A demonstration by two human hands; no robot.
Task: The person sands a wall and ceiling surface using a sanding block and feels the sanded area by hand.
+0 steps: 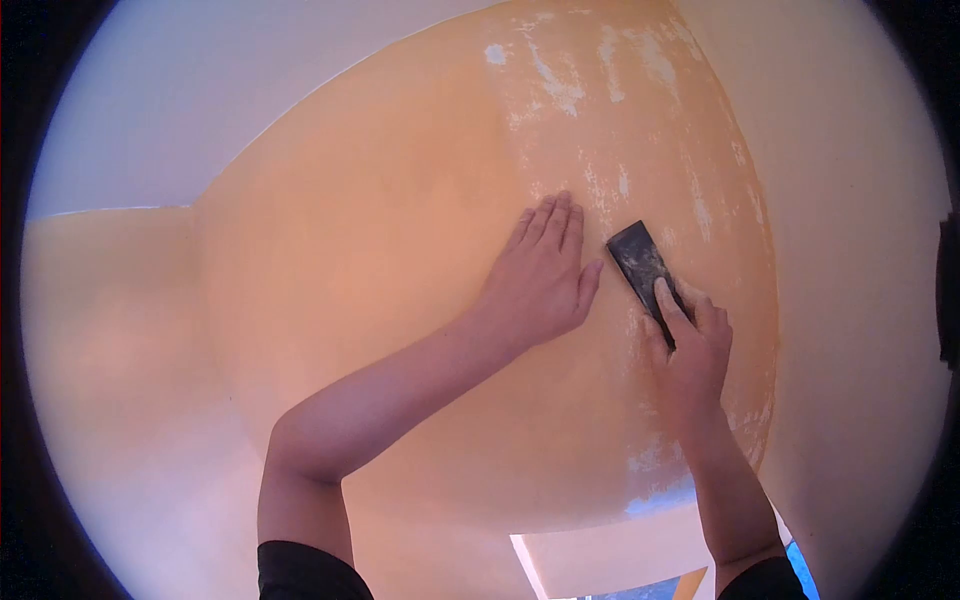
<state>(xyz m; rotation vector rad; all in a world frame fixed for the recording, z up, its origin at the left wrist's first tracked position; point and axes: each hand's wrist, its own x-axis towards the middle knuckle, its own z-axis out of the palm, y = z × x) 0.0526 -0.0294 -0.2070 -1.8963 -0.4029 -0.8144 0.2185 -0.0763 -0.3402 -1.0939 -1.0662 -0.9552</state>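
My right hand (695,345) is wrapped round the lower part of a black sanding block (640,255), its thumb lying along the face. Pale dust marks the block, which tilts up to the left against the orange wall (400,250). To the left of the block, my left hand (540,265) lies on the wall with fingers stretched upward and thumb out to the side; it holds nothing. Whitish scuffed patches (560,90) run down the right part of the wall, above and around the block. What the block's underside touches is hidden.
A pale wall (850,250) meets the orange one at a corner on the right. The whitish ceiling (220,90) borders it at the upper left. Below, an opening with a light edge (525,565) shows, with a blue area (800,570) at the lower right.
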